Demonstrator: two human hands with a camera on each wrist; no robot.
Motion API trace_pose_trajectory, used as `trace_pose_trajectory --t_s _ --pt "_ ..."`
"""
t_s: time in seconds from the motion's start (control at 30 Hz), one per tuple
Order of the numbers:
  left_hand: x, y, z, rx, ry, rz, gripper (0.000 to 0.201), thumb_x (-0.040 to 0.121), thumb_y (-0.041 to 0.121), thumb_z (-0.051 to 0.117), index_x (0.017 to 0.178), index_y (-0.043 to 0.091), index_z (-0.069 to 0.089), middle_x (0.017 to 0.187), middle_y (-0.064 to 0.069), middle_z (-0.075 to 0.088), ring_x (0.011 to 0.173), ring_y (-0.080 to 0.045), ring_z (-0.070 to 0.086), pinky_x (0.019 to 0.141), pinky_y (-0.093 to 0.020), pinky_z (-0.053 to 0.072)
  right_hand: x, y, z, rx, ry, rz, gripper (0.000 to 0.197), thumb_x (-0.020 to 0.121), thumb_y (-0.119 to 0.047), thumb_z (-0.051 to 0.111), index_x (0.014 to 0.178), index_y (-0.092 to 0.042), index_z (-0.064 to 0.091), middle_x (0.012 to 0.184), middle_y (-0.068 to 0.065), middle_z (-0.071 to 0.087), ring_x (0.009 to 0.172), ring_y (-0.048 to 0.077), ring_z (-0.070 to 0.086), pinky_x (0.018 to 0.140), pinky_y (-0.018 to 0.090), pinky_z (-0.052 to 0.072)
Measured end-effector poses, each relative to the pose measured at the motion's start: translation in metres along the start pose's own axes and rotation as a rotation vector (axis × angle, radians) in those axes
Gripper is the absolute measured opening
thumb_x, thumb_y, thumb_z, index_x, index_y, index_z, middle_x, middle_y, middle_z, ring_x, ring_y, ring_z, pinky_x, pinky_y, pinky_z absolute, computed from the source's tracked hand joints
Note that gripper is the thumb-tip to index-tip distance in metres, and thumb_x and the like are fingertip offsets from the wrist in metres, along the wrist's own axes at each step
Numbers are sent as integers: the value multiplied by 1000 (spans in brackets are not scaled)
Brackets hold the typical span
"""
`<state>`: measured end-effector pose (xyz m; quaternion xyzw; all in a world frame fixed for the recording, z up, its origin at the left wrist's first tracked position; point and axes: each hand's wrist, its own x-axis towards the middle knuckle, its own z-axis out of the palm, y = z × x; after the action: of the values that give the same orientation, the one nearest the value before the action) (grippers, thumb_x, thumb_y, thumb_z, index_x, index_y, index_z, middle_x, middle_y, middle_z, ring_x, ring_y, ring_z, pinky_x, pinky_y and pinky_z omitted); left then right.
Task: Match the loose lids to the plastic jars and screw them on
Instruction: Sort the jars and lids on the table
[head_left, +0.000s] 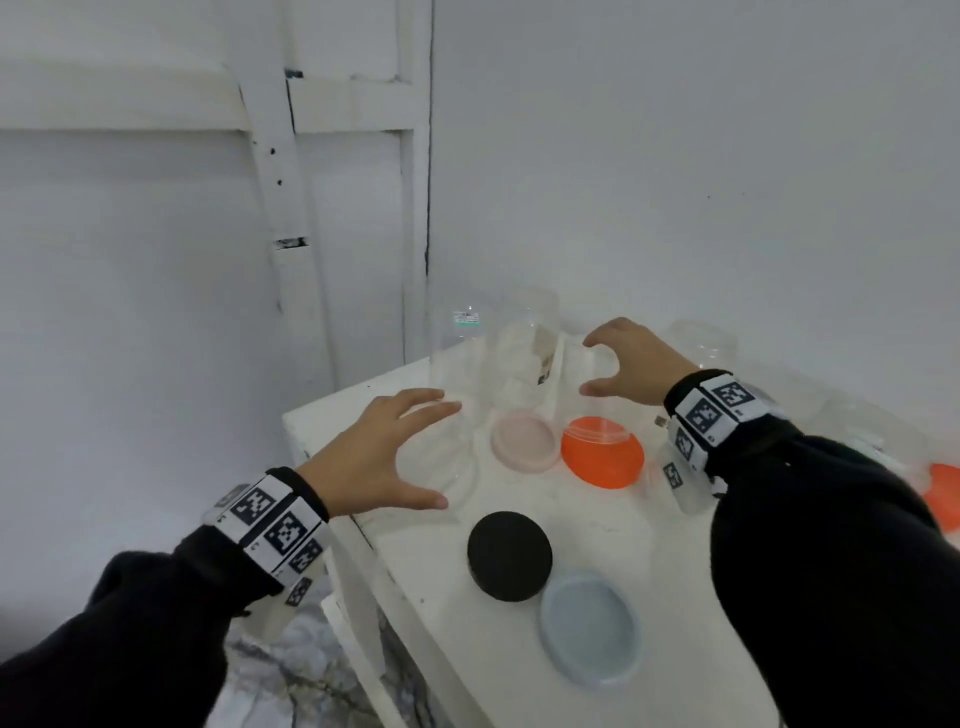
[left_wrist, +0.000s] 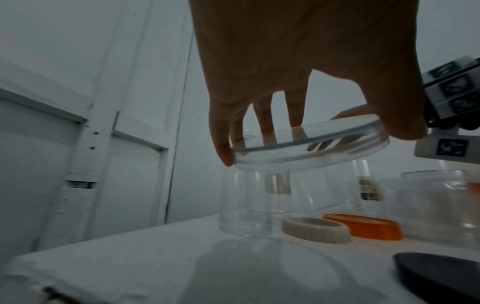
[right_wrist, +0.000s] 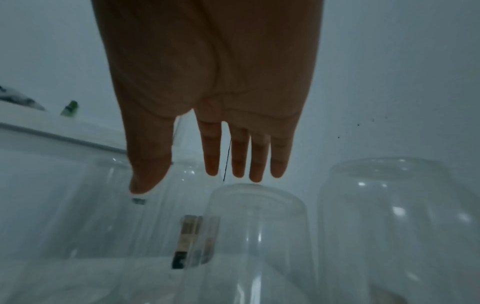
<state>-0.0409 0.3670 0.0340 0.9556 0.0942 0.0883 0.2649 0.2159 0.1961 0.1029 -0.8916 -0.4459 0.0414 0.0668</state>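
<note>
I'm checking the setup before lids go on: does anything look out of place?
One clear jar stands upside down, base up, mouth apparently on the orange lid, beneath the right hand. Nothing looks spilled or broken.

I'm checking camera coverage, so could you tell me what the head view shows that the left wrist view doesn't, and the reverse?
Only the head view shows the pale blue lid near the table's front and the right hand open over the clear jars. Only the left wrist view shows plainly that the left hand holds a clear lid by its rim. Both show the orange lid, beige lid and black lid.
</note>
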Motion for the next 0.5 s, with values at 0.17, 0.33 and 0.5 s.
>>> trace_pose_trajectory --t_s 0.17,0.33,0.5 --pt "-3 -15 -17 -10 50 -31 89 54 72 60 130 57 17 147 17 21 131 -5 19 106 -24 21 36 -4 -7 -84 -28 40 78 76 -43 73 140 -17 35 147 6 27 133 27 26 104 47 35" --pt "-2 -25 -26 6 79 -46 90 66 48 78 138 45 25 147 15 22 131 -6 19 104 -23 20 60 -5 -5 -178 -181 124 93 76 -55 68 147 -19 20 152 8 20 135 33 26 107 48 32" --pt "1 -32 -30 -26 73 -48 91 55 70 62 135 51 22 146 17 22 128 -3 20 105 -25 22 69 -1 -3 -199 -306 201 100 77 -57 66 149 -21 7 153 10 19 135 33 33 107 48 33"
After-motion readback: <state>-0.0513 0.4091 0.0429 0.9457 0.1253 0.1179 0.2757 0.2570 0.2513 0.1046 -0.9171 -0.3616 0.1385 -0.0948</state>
